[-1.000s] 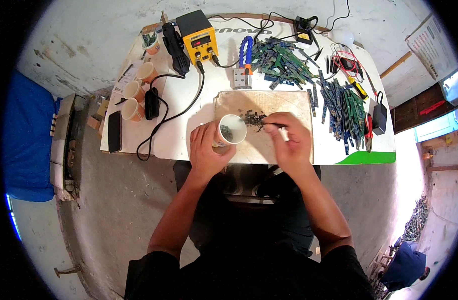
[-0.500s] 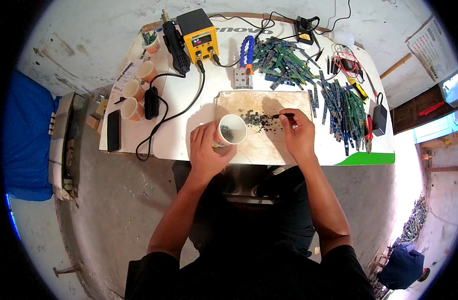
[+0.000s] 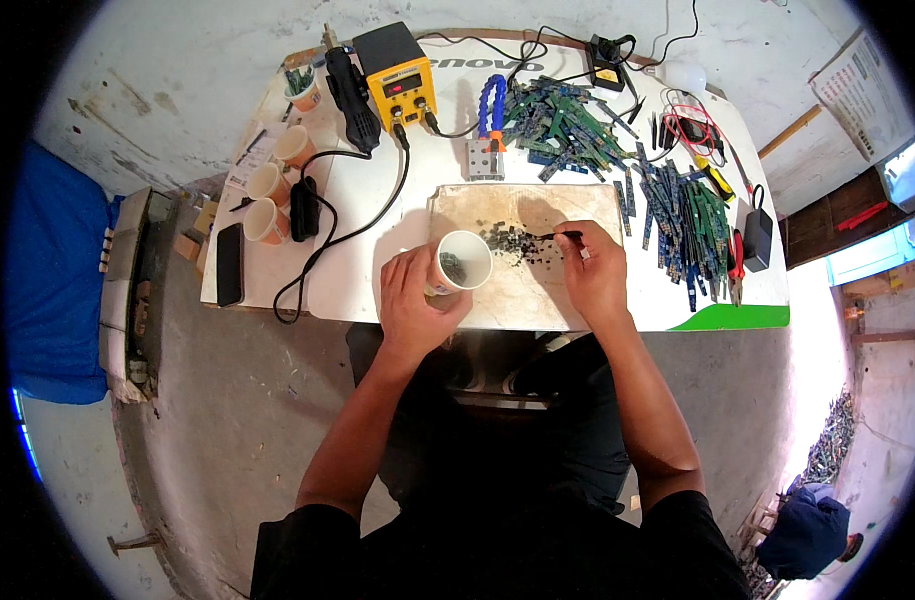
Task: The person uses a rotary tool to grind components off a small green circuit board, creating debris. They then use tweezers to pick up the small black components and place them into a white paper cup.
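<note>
My left hand (image 3: pixel 412 305) is wrapped round a white paper cup (image 3: pixel 469 250), tilted slightly toward me, with small dark pieces visible inside. To its right, my right hand (image 3: pixel 595 265) grips black tweezers (image 3: pixel 555 236), their tips over a scatter of small dark chip-like parts (image 3: pixel 509 242). These lie on a stained beige board (image 3: pixel 587 205) at the front of the white table (image 3: pixel 367 280). Whether the tweezer tips hold a piece is too small to tell.
Behind the board stand a yellow soldering station (image 3: pixel 402 95) and a blue flexible arm (image 3: pixel 493 100). Circuit-board strips (image 3: pixel 562 130) pile up behind and rightward. Paper cups (image 3: pixel 269 222), a phone (image 3: pixel 229 262) and cables are leftward; pliers (image 3: pixel 735 260) rightward. A person (image 3: pixel 802 532) is low at the far right.
Since a second ago my right hand has moved rightward, away from the cup, with the tweezers now over the scattered parts. My left hand and the cup are nearly unchanged.
</note>
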Motion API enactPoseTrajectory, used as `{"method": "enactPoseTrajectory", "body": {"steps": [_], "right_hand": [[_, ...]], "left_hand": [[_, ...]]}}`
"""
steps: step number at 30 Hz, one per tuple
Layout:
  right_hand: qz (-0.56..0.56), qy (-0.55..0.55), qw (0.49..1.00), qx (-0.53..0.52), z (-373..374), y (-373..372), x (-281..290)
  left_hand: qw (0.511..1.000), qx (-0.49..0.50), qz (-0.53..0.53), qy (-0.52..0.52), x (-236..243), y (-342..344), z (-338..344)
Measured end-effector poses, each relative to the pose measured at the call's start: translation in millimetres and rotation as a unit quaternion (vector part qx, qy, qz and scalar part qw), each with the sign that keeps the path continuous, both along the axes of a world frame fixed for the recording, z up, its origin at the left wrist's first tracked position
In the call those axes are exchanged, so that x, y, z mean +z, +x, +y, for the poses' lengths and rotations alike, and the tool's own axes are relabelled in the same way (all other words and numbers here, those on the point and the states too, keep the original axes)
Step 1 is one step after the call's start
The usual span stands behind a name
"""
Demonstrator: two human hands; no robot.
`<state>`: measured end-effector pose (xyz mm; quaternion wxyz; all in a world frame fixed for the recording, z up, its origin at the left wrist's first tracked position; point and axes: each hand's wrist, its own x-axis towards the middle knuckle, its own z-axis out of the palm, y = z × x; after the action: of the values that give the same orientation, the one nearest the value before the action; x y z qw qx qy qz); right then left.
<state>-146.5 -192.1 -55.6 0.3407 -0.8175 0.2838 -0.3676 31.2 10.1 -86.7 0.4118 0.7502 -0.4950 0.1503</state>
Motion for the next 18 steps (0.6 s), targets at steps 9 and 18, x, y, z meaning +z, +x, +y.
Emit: {"method": "enactPoseTrajectory", "body": {"steps": [9, 18], "right_hand": [[-0.093, 0.021, 0.995, 0.018, 16.6, 7.7, 25.9], [-0.06, -0.016, 0.995, -0.073, -32.9, 9.9, 13.6]], "left_hand": [[1.0, -0.002, 0.006, 0.003, -1.6, 0.6, 0.0], [1.0, 0.001, 0.003, -0.004, 4.1, -1.8, -0.6]]}}
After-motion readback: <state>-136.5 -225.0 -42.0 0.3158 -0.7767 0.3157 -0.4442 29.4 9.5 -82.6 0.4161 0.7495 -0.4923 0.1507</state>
